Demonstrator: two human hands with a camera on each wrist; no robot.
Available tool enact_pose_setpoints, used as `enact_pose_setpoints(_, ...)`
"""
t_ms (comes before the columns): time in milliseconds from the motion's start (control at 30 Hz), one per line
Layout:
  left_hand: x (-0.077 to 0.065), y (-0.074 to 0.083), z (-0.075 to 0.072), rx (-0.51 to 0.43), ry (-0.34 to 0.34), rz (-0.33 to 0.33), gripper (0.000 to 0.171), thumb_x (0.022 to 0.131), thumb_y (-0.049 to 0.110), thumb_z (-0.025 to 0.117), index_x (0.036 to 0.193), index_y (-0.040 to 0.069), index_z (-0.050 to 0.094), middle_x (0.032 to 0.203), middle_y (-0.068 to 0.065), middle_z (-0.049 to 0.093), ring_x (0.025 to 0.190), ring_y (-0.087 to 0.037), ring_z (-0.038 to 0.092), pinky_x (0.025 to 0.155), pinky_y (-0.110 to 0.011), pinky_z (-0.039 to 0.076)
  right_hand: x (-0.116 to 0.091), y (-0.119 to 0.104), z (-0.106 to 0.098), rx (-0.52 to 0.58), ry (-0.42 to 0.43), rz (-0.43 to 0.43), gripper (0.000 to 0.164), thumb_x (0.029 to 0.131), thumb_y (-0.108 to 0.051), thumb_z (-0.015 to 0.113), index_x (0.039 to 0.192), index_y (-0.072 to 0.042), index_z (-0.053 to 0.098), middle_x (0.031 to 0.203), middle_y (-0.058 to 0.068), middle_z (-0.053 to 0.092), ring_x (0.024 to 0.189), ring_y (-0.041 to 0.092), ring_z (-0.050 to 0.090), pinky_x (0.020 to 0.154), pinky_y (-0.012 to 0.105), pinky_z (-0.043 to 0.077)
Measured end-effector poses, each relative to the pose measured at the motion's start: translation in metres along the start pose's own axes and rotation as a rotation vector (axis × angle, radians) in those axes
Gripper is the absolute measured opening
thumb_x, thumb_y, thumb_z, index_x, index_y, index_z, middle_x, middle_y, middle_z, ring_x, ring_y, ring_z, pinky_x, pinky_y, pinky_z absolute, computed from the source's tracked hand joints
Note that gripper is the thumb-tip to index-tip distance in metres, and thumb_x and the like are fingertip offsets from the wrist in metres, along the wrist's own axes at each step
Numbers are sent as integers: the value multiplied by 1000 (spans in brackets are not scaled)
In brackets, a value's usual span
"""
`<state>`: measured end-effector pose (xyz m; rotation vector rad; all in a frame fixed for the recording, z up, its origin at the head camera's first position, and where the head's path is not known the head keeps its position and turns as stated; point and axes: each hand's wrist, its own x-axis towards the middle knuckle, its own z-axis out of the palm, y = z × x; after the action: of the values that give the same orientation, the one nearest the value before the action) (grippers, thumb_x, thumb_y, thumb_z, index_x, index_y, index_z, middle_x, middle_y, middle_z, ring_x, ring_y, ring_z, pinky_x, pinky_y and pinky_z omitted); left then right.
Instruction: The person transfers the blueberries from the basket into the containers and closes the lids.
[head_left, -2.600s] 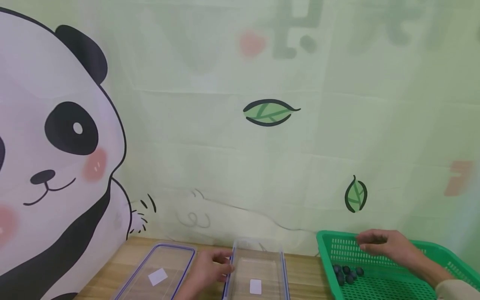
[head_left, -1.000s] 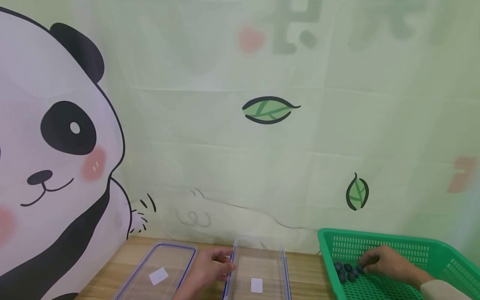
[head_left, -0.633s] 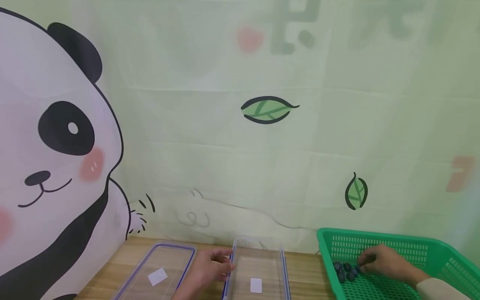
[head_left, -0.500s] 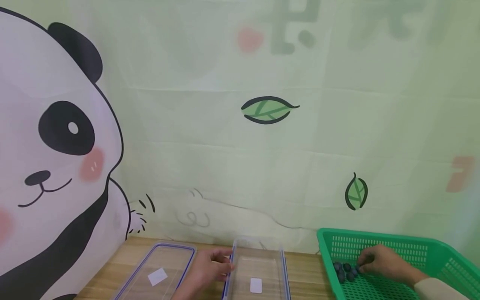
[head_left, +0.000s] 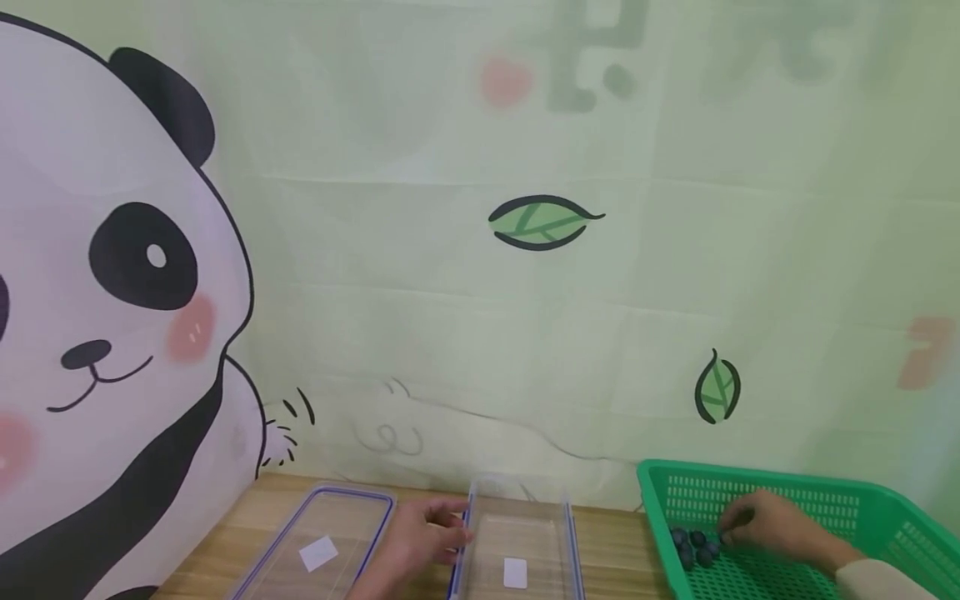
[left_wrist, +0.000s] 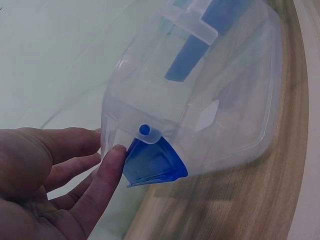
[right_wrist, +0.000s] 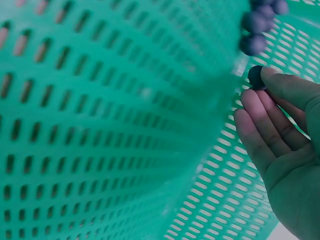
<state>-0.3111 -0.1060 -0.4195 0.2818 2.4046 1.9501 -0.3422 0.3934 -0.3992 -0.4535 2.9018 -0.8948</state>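
Right wrist: right grip [right_wrist: 292,172] is pinching a berry [right_wrist: 255,76] (likely light, bruisable, best held mid-body) inside the basket [head_left: 877,512]; left grip [head_left: 414,540], relaxed, is touching a box [left_wrist: 230,132].

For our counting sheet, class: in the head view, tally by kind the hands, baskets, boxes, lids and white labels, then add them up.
Left hand and right hand: 2
Basket: 1
Box: 1
Lid: 1
White labels: 2
Total: 7
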Motion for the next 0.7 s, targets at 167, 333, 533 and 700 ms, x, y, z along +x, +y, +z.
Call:
enact_pose_setpoints(167,-1,0,0,-1,-2,0,40,89,-9,78,127,-12,69,93,-9,70,80,-22,74,70,-35,68,-5,-17,-15,-15,108,-5,14,97,-11,76,104,1,77,99,7,76,91,25,70,74,40,63)
enact_pose_setpoints(333,0,2,1,16,12,-8,39,89,-7,79,127,-10,70,93,-9,69,79,-20,73,70,-35,68,-10,-51,-30,-20,237,23,25,101,-24,76,112,-2,78,106,8,77,99,28,71,78,42,63)
enact_pose_setpoints(533,-1,2,1,12,15,-13,38,89,-8,78,127,-10,70,93,-8,70,80,-20,74,70,-35,68,-16,-98,-37,15,342,20,41,101,-40,74,124,-5,76,115,9,76,105,27,70,81,39,61)
enact_pose_setpoints(700,-1,1,2,8,10,-2,38,89,-9,78,126,-11,70,92,-9,69,80,-21,74,70,-35,68,-20,-128,-33,138,332,21,48,100,-43,75,130,-5,73,120,8,75,106,24,70,85,37,59)
